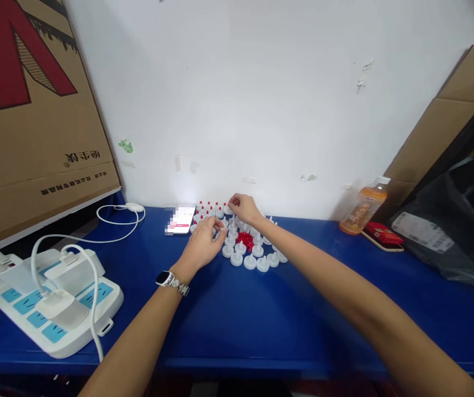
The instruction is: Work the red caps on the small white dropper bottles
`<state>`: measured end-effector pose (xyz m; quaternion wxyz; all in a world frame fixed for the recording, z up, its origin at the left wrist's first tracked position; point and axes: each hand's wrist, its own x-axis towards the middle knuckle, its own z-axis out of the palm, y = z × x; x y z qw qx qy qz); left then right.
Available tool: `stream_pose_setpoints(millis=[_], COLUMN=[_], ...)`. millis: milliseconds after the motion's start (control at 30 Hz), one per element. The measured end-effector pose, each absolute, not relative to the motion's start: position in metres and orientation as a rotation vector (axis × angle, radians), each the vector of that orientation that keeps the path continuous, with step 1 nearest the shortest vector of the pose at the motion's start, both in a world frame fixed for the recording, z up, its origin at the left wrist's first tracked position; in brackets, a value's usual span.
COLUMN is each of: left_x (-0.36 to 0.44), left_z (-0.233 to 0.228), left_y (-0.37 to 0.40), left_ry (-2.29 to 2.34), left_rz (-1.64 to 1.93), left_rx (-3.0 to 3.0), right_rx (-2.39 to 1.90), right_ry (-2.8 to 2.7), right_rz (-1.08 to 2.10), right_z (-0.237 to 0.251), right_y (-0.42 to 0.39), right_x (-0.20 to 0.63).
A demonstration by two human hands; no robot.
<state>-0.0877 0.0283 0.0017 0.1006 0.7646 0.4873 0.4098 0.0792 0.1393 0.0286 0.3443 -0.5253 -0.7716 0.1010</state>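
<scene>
My right hand (244,209) reaches to the back row, its fingers pinched at the top of a white nozzle cap (227,210). My left hand (206,241), with a watch on the wrist, is curled in front of the rows; its thumb and fingertips are close together, and whatever lies between them is hard to see. Behind and left of it stand several white nozzle caps with red tips (209,204). To the right, white nozzle caps without red tips (262,264) surround a pile of small red tips (245,241). My hands and right forearm hide some caps.
A lit phone (181,219) lies left of the caps. A white power strip (65,342) with plugs and cables occupies the left side, beside a large carton (42,138). At right are an orange drink bottle (363,208), a red packet (383,232) and a black bag (447,220).
</scene>
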Motion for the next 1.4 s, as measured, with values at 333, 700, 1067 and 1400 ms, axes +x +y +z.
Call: stream_pose_setpoints(millis=[333,700,1067,1400], left_x=[-0.067,-0.052,-0.071,-0.068], left_z=[0.006,0.02,0.032,0.013], left_y=[0.014,-0.007,-0.002,0.014], left_ry=[1.239,1.096,1.205,1.193], left_rz=[1.246,1.153,1.465,1.21], left_rx=[2.255,2.525,2.601,2.307], right_rx=[-0.901,-1.056,-1.039,-1.208], right_ry=[-1.622,-1.799,-1.587,-1.985], right_rz=[0.776,0.568,0.796,0.255], right_z=[0.014,0.025,0.03,0.017], right_y=[0.03,-0.002,0.02,0.028], right_x=[0.107,0.12,0.14,0.145])
